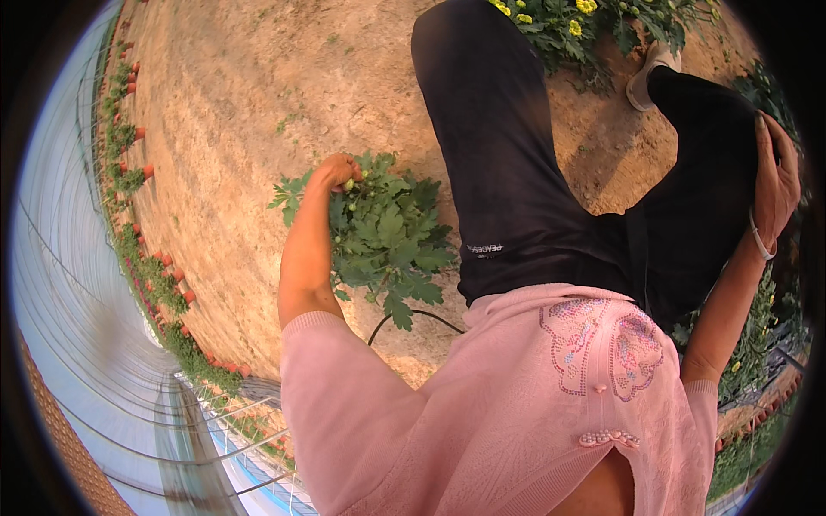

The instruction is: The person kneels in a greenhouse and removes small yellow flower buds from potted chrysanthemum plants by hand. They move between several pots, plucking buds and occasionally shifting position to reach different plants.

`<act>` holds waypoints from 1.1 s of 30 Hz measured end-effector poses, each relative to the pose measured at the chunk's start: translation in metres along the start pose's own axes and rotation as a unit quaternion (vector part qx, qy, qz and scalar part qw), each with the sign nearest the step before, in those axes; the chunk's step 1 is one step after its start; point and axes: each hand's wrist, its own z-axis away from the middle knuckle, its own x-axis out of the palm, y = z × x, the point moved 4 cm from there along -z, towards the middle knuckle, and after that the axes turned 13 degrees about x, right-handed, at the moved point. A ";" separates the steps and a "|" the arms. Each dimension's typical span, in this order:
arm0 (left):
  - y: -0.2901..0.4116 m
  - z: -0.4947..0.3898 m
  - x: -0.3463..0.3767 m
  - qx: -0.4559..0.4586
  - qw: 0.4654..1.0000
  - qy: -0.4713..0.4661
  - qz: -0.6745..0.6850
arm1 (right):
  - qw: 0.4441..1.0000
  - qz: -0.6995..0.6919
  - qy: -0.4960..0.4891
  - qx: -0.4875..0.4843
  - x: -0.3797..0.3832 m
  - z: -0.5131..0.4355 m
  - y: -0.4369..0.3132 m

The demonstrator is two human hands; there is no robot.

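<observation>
My left hand is at the top edge of a leafy green chrysanthemum plant. Its fingers are curled and pinched on a budded shoot tip, most of which they hide. A pale green flower bud shows right beside the fingers. More small buds sit among the lobed leaves. On the right, my right hand rests on my bent knee in black trousers, fingers slightly apart and holding nothing. A pale bracelet circles that wrist.
A thin black hose arcs from beneath the plant. Yellow-flowered chrysanthemums grow near my shoe. Dry soil stretches left to rows of orange pots. More foliage stands by my right arm.
</observation>
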 end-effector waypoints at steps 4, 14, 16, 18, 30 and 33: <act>-0.004 -0.014 0.000 -0.038 0.995 -0.049 -0.079 | 1.000 0.004 -0.007 -0.009 0.000 -0.001 -0.001; 0.042 -0.019 0.016 0.076 0.864 -0.249 -0.430 | 1.000 -0.019 0.002 0.013 -0.001 0.000 0.004; 0.045 -0.017 0.015 0.058 0.896 -0.205 -0.390 | 1.000 -0.018 -0.003 0.013 -0.001 0.000 0.005; 0.040 -0.016 0.013 0.014 0.942 -0.127 -0.311 | 1.000 -0.015 -0.003 0.012 0.000 -0.001 0.006; -0.027 0.023 -0.041 -0.017 0.873 0.372 0.314 | 0.999 -0.041 -0.004 0.024 -0.001 0.000 0.010; -0.060 0.033 -0.021 -0.027 0.905 0.299 0.301 | 0.999 -0.046 -0.005 0.018 -0.001 0.000 0.010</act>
